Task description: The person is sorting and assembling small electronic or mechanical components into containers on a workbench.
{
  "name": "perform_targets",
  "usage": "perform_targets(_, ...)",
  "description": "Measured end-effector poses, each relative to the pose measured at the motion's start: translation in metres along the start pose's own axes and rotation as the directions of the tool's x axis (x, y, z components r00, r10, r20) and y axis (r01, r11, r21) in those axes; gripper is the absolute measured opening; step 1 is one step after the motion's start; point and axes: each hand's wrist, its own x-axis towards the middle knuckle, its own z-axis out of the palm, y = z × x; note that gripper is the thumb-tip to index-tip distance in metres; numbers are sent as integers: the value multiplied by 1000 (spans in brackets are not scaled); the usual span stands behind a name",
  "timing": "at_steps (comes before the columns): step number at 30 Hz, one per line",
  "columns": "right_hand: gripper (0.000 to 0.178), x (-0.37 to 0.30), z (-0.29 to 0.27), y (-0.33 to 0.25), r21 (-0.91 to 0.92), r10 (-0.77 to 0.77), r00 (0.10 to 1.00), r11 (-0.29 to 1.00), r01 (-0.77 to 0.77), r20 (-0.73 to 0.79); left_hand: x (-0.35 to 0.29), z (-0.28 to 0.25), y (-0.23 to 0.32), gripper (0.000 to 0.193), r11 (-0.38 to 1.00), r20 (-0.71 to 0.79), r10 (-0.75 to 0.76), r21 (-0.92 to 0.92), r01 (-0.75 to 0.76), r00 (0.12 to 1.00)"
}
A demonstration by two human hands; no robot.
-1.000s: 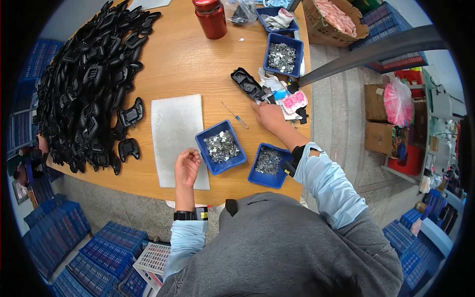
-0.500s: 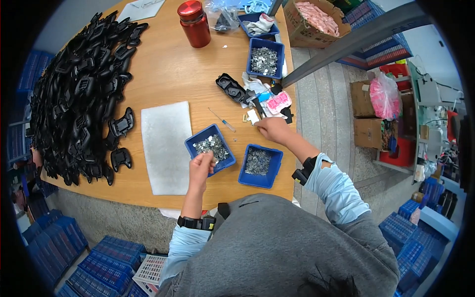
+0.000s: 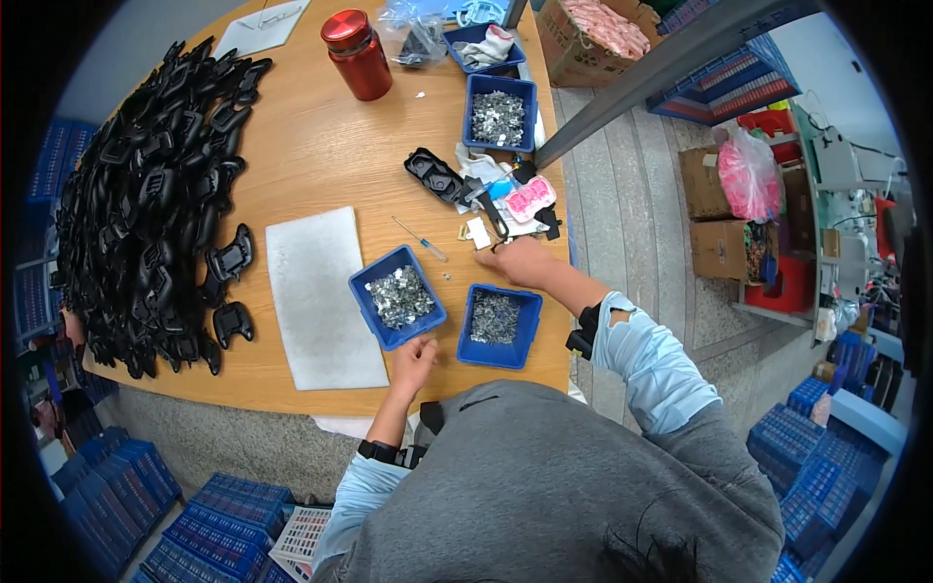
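Note:
My left hand (image 3: 415, 361) is at the near edge of a blue bin (image 3: 358, 313) holding small shiny metal pieces (image 3: 400, 296). Its fingers are curled together; whatever they may hold is too small to make out. My right hand (image 3: 520, 260) rests low over the table's right side, fingers closed and pointing left. Just beyond it are a small white block (image 3: 478, 232) and a black curved strip (image 3: 497, 216). Its fingertips hide anything they may grip. Below it stands a second blue bin (image 3: 526, 352) with finer metal parts. A thin screwdriver-like tool with a blue handle (image 3: 428, 245) lies between the hands.
Black controller-shaped shells (image 3: 160, 194) are heaped at left, beside a white foam sheet (image 3: 316, 301). A black tray-like part (image 3: 433, 175) and a pink moulded piece (image 3: 530, 198) lie beyond my right hand. Further back are a red canister (image 3: 358, 58), another bin (image 3: 531, 112) and a grey post (image 3: 632, 87).
My left hand has come out of the left bin toward me and is now at its near edge. My right hand stays near the small white block. The whole view has shifted slightly.

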Motion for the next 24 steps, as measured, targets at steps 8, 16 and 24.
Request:
perform_targets(8,30,-6,-1,2,180,40,991,983,-17,-126,43,6,-4,20,969,-178,230,134,-208,957)
perform_targets(16,17,26,2,-10,323,133,958,945,-46,-254,67,44,22,26,934,-354,276,318,-163,894)
perform_targets(24,13,42,16,-12,416,247,942,899,-135,-228,81,49,30,32,927,-467,243,371,-61,850)
